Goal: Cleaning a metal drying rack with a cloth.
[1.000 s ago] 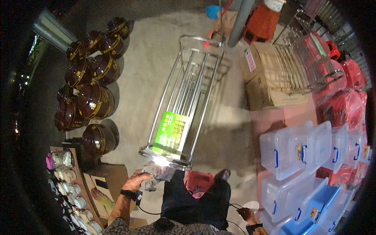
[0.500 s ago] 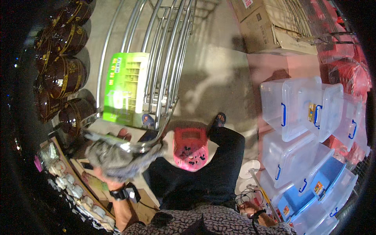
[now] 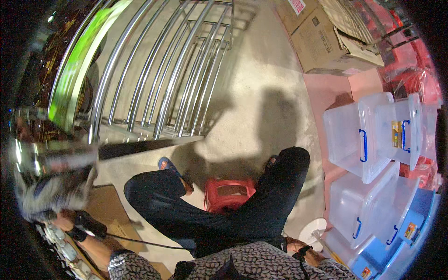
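Observation:
A crumpled grey cloth [image 3: 58,186], blurred by motion, is in my left hand [image 3: 65,220] at the far left. Its fingers are closed on the cloth, which lies against a shiny metal end [image 3: 51,156] of the chrome rack [image 3: 170,70]. The rack's long bars stretch away in front of me. A bright green printed sheet [image 3: 79,60] is on the rack's left side. Down by my right thigh rests my right hand [image 3: 295,244], with a dark band at the wrist. Its fingers are partly hidden, so whether it holds anything does not show.
A red plastic stool [image 3: 226,193] stands between my legs. Stacked clear bins with blue handles [image 3: 366,191] line the right side, with cardboard boxes [image 3: 319,42] farther off. A cardboard piece [image 3: 109,210] and small white items [image 3: 65,249] lie at left. Dark jars [image 3: 56,70] stand beyond.
My left hand and the cloth have moved left, and the rack with its green sheet appears farther left. My right hand is closer to my thigh. The view has shifted too.

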The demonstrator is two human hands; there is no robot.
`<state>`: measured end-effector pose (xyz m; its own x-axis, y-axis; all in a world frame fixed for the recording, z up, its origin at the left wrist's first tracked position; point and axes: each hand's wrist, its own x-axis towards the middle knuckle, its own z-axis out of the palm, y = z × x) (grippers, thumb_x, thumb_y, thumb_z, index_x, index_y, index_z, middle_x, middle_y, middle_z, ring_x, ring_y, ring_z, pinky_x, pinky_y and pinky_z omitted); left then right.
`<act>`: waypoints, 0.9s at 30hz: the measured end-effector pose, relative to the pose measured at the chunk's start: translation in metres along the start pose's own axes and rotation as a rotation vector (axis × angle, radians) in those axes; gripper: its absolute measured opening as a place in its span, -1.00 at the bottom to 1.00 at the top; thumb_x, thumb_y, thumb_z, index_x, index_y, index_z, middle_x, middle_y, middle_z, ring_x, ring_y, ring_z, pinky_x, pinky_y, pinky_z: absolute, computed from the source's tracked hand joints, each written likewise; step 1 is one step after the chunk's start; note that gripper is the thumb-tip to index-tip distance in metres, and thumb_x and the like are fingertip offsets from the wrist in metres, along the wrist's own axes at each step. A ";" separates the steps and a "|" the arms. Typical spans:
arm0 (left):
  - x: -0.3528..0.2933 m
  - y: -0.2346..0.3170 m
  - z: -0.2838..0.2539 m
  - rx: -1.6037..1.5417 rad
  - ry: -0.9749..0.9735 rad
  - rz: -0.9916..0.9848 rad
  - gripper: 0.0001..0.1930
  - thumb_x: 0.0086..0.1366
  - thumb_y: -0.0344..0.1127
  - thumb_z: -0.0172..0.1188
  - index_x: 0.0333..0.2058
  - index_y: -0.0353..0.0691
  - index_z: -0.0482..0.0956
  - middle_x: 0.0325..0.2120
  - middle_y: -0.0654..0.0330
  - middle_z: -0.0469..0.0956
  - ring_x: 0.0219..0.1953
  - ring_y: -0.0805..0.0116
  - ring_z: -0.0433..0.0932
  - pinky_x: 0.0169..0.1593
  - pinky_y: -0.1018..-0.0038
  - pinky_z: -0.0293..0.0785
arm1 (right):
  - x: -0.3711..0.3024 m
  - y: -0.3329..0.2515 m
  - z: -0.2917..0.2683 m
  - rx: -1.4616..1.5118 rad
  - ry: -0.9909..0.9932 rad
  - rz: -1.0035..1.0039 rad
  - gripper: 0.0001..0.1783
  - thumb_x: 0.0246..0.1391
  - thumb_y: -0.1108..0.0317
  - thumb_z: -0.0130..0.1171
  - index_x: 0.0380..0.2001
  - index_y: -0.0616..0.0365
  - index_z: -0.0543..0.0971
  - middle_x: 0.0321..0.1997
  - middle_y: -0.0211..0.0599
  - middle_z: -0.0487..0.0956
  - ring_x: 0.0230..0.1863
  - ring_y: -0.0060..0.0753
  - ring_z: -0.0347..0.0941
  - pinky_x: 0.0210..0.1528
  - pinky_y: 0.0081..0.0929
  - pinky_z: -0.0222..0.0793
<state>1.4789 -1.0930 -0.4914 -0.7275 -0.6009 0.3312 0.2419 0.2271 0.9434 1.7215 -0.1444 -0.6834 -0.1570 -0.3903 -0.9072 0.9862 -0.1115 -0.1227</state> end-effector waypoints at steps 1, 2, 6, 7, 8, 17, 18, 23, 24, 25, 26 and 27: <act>0.020 -0.012 0.011 0.054 0.059 0.066 -0.32 0.32 0.20 0.06 0.15 -0.29 0.38 0.04 -0.02 0.45 0.10 0.14 0.42 0.26 0.21 0.24 | 0.009 -0.004 -0.008 -0.017 -0.019 -0.028 -0.26 0.09 0.33 0.33 0.31 0.22 0.30 0.21 -0.10 0.43 0.15 -0.28 0.41 0.14 -0.28 0.34; 0.015 -0.029 0.066 0.078 0.113 0.110 -0.32 0.32 0.19 0.06 0.15 -0.30 0.38 0.03 -0.03 0.45 0.09 0.14 0.43 0.26 0.22 0.25 | 0.007 -0.008 -0.022 -0.025 -0.004 -0.066 -0.26 0.09 0.34 0.32 0.31 0.22 0.29 0.23 -0.09 0.42 0.17 -0.27 0.40 0.16 -0.27 0.34; -0.041 0.060 0.223 0.065 0.290 0.106 -0.34 0.34 0.18 0.06 0.14 -0.29 0.38 -0.04 0.00 0.47 0.01 0.19 0.44 0.20 0.26 0.28 | 0.015 -0.052 -0.033 -0.112 -0.083 -0.195 -0.24 0.09 0.36 0.32 0.33 0.21 0.26 0.31 -0.07 0.39 0.25 -0.24 0.37 0.25 -0.25 0.31; -0.080 0.082 0.278 0.377 -0.057 0.825 -0.39 0.36 0.15 0.00 0.14 -0.26 0.36 -0.03 0.03 0.47 0.01 0.16 0.45 0.18 0.25 0.30 | 0.022 -0.062 -0.033 -0.133 -0.099 -0.244 -0.23 0.09 0.36 0.31 0.34 0.21 0.26 0.33 -0.07 0.38 0.27 -0.23 0.37 0.27 -0.24 0.31; -0.074 0.085 0.271 0.474 -0.321 0.969 -0.41 0.39 0.11 -0.05 0.18 -0.24 0.32 -0.02 0.03 0.48 0.05 0.06 0.44 0.22 0.20 0.28 | 0.021 -0.082 -0.038 -0.201 -0.090 -0.344 -0.28 0.07 0.43 0.30 0.31 0.21 0.31 0.30 -0.10 0.41 0.23 -0.19 0.41 0.23 -0.26 0.33; -0.157 0.148 0.399 -0.271 -0.733 -0.173 -0.41 0.13 -0.21 0.33 0.13 -0.27 0.42 -0.11 0.20 0.56 -0.08 0.41 0.52 0.08 0.42 0.42 | -0.027 -0.298 -0.009 -0.607 0.699 -1.052 -0.57 0.20 0.27 0.13 0.05 0.35 0.55 -0.25 -0.29 0.59 -0.39 -0.54 0.45 -0.23 -0.59 0.40; -0.156 0.150 0.402 -0.262 -0.759 -0.157 -0.39 0.15 -0.25 0.32 0.16 -0.28 0.36 -0.13 0.23 0.56 -0.10 0.43 0.50 0.03 0.46 0.44 | -0.037 -0.318 0.007 -0.604 0.706 -1.092 -0.57 0.20 0.27 0.13 0.05 0.35 0.55 -0.25 -0.29 0.59 -0.39 -0.54 0.45 -0.23 -0.59 0.40; -0.166 0.146 0.432 -0.145 -0.750 -0.009 -0.56 0.18 -0.24 0.30 0.02 -0.28 0.55 -0.12 0.26 0.59 -0.08 0.45 0.52 0.06 0.47 0.43 | -0.074 -0.391 0.087 -0.671 0.474 -1.260 -0.66 0.23 0.34 0.15 -0.02 0.34 0.58 -0.17 -0.30 0.63 -0.17 -0.50 0.52 -0.06 -0.51 0.47; -0.165 0.141 0.438 -0.111 -0.734 0.041 -0.53 0.15 -0.23 0.31 0.01 -0.31 0.55 -0.13 0.22 0.60 -0.09 0.43 0.53 0.05 0.47 0.43 | -0.076 -0.407 0.101 -0.723 0.439 -1.294 -0.67 0.24 0.35 0.14 -0.01 0.34 0.58 -0.14 -0.30 0.63 -0.15 -0.49 0.52 -0.04 -0.52 0.46; -0.164 0.138 0.441 -0.070 -0.718 0.083 -0.50 0.12 -0.22 0.32 0.01 -0.33 0.55 -0.15 0.18 0.61 -0.10 0.41 0.54 0.05 0.48 0.43 | -0.076 -0.422 0.115 -0.773 0.397 -1.318 -0.67 0.24 0.36 0.13 -0.01 0.35 0.58 -0.11 -0.29 0.62 -0.14 -0.49 0.52 -0.02 -0.53 0.46; -0.165 0.144 0.443 -0.057 -0.730 0.076 -0.50 0.12 -0.22 0.32 0.01 -0.33 0.55 -0.15 0.18 0.61 -0.10 0.41 0.54 0.05 0.48 0.43 | -0.084 -0.432 0.131 -0.860 0.396 -1.343 -0.67 0.23 0.37 0.12 -0.01 0.34 0.58 -0.14 -0.29 0.63 -0.16 -0.51 0.52 -0.06 -0.54 0.45; -0.163 0.156 0.440 -0.023 -0.734 0.110 -0.53 0.11 -0.23 0.32 -0.01 -0.33 0.56 -0.16 0.18 0.62 -0.11 0.41 0.55 0.03 0.47 0.43 | -0.091 -0.442 0.147 -0.947 0.389 -1.363 -0.66 0.22 0.38 0.11 -0.01 0.34 0.58 -0.18 -0.29 0.64 -0.19 -0.53 0.52 -0.10 -0.54 0.44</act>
<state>1.3527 -0.6221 -0.4075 -0.9383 0.0933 0.3330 0.3458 0.2355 0.9083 1.2920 -0.1934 -0.4873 -0.9720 -0.2332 0.0302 -0.1347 0.4471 -0.8843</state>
